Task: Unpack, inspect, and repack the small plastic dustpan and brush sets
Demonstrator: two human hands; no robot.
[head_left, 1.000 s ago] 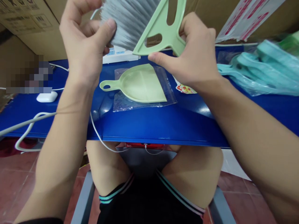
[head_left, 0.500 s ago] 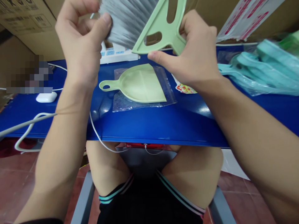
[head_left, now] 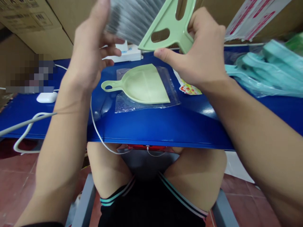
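Observation:
My right hand [head_left: 205,50] grips a light green hand brush [head_left: 174,30] by its handle, raised above the blue table. Its grey bristles [head_left: 132,20] point up and to the left. Beside the bristle tips is my left hand [head_left: 91,47], fingers apart and palm turned toward the brush. Whether its upper fingers touch the bristles I cannot tell. Below the brush, a matching light green dustpan [head_left: 144,85] lies on a clear plastic bag [head_left: 120,102], its handle to the left.
Teal pieces in clear plastic [head_left: 267,72] lie at the right. A white power strip [head_left: 132,54] sits at the back, near cardboard boxes [head_left: 63,19]. A white earbud case [head_left: 46,97] and white cables [head_left: 30,123] are at the left. A flowered card [head_left: 189,89] lies under my right wrist.
My left hand has turned and opened from its pinch at the bristle edge. The brush and my right hand have shifted slightly right.

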